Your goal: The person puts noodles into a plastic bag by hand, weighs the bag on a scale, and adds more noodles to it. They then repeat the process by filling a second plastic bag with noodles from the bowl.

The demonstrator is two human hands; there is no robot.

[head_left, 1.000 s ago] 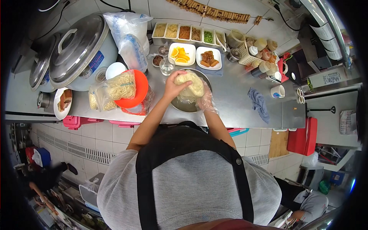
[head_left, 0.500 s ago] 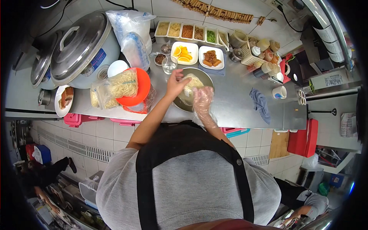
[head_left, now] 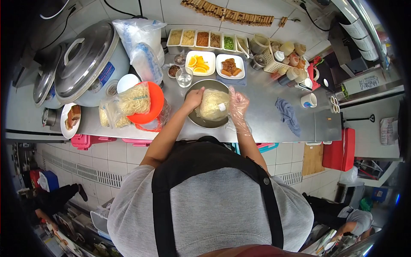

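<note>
A clear plastic bag of pale shredded food (head_left: 213, 104) is held over a round metal bowl (head_left: 205, 124) on the steel counter. My left hand (head_left: 194, 98), bare, has its fingers closed on the bag's left edge. On the other side my right hand (head_left: 238, 105), in a clear plastic glove, pinches the bag's upper right edge. Behind the bowl are a glass of water (head_left: 184, 77), a white dish of orange slices (head_left: 199, 64) and a white dish of brown chunks (head_left: 230, 67).
Left of the bowl, bagged noodles (head_left: 135, 99) rest on an orange bowl (head_left: 156, 104), near large lidded pots (head_left: 92, 64). Topping containers (head_left: 203, 39) line the back. A blue cloth (head_left: 288, 115), a mug (head_left: 308, 100) and a bottle basket (head_left: 274, 64) are at right.
The bag has been spread wider over the bowl, and its contents show more fully. My right hand has moved right and my left hand has closed on the bag's edge.
</note>
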